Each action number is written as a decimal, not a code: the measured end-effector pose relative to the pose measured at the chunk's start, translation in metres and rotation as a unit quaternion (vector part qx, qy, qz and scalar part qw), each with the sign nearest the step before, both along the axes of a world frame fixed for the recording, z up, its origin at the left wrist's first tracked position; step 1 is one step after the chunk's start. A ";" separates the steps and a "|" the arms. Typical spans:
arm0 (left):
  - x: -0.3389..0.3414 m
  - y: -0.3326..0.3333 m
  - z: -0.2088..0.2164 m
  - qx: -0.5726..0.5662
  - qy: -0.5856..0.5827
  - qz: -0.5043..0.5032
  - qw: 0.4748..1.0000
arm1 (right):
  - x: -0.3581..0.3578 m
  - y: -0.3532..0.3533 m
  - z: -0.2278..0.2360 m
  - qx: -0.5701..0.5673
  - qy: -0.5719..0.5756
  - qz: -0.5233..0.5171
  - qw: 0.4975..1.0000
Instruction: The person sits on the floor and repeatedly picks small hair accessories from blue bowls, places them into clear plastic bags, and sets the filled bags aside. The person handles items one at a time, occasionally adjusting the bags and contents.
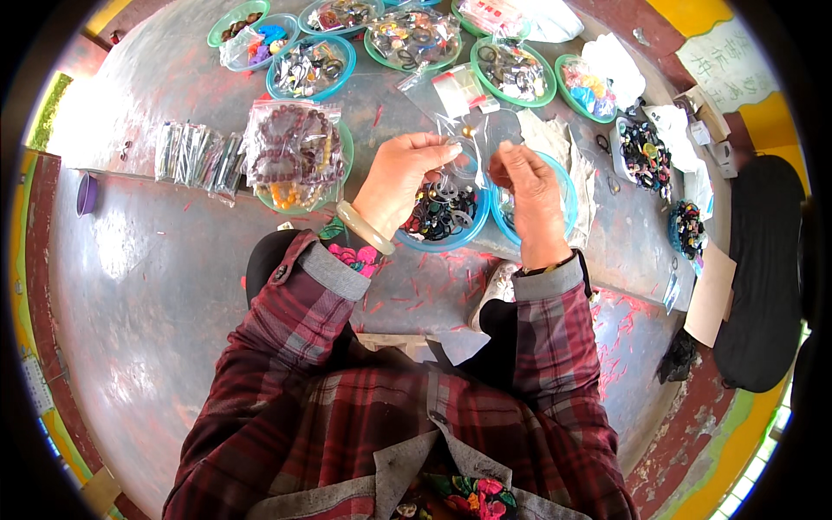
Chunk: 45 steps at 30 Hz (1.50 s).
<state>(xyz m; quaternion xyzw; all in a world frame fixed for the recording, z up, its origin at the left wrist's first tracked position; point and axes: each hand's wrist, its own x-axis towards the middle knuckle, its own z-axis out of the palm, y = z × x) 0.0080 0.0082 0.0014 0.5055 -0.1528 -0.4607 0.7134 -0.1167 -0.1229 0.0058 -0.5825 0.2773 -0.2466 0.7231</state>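
My left hand (400,176), with a pale bangle at the wrist, is raised with thumb and forefinger pinched on a thin pale strand. By those fingertips shows a small gold bead (469,132), with a narrow white strip (479,167) hanging close by. Facing it, my right hand (527,184) is closed with its fingertips together; what they pinch is too small to make out. Below my hands sits a blue basin (444,246) of dark hair ties and small bright pieces. Partly behind my right hand is another light-blue basin (568,192).
Across the far side stand several round basins, among them a blue one (348,62) and a green one (551,80), full of bagged trinkets. Bagged bead bracelets (293,147) and slim clear packets (199,159) lie left. A white basket (620,149) of hair ties stands right.
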 end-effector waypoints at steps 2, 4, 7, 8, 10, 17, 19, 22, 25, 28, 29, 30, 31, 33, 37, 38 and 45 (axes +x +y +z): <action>0.000 -0.001 0.001 -0.003 0.023 0.027 0.999 | 0.002 0.006 0.002 -0.023 0.022 0.049 0.998; 0.001 -0.001 -0.001 -0.008 0.027 0.030 0.999 | 0.002 0.006 0.001 -0.056 0.029 0.068 0.996; 0.000 0.000 -0.001 -0.016 0.034 0.030 0.999 | 0.003 0.006 -0.003 -0.081 0.018 0.063 0.995; 0.000 0.000 0.000 -0.019 0.036 0.029 0.999 | 0.003 0.007 -0.003 -0.097 0.018 0.059 0.993; -0.001 0.000 0.000 -0.029 0.054 0.031 0.998 | 0.004 0.008 -0.002 -0.114 0.013 0.051 0.992; -0.002 0.000 0.001 -0.032 0.061 0.031 0.997 | 0.003 0.006 -0.006 -0.127 -0.006 0.036 0.991; 0.000 0.001 0.001 -0.027 0.044 0.036 0.998 | 0.003 0.003 -0.007 -0.106 -0.013 0.017 0.994; 0.000 0.000 0.005 -0.013 0.024 0.015 1.000 | 0.002 0.001 -0.002 -0.060 -0.019 -0.017 0.998; -0.005 0.000 0.006 0.001 -0.011 -0.016 1.000 | 0.004 0.007 0.007 -0.022 -0.034 -0.022 0.999; -0.008 -0.001 0.006 0.016 -0.037 -0.051 0.998 | 0.003 0.007 0.007 0.015 -0.048 -0.025 0.998; -0.009 -0.001 0.006 0.021 -0.043 -0.063 0.997 | 0.002 0.003 0.000 0.026 -0.057 -0.022 0.998; -0.010 -0.001 0.006 0.027 -0.050 -0.075 0.996 | 0.002 0.002 -0.003 0.038 -0.066 -0.018 0.997; -0.011 -0.002 0.006 0.018 -0.046 -0.072 0.996 | 0.002 0.002 -0.004 0.048 -0.071 -0.021 0.996; -0.013 -0.002 0.009 -0.001 -0.041 -0.066 0.997 | 0.002 0.002 -0.002 0.070 -0.080 -0.028 0.994; -0.010 -0.002 0.009 0.053 -0.052 -0.040 0.996 | 0.002 0.004 0.000 0.061 -0.082 -0.041 0.994; -0.010 -0.003 0.007 0.053 -0.042 -0.032 0.997 | 0.003 0.005 0.000 0.057 -0.082 -0.046 0.994; -0.013 -0.005 0.001 -0.013 0.067 0.021 0.997 | 0.005 0.007 -0.005 0.016 -0.062 -0.051 0.997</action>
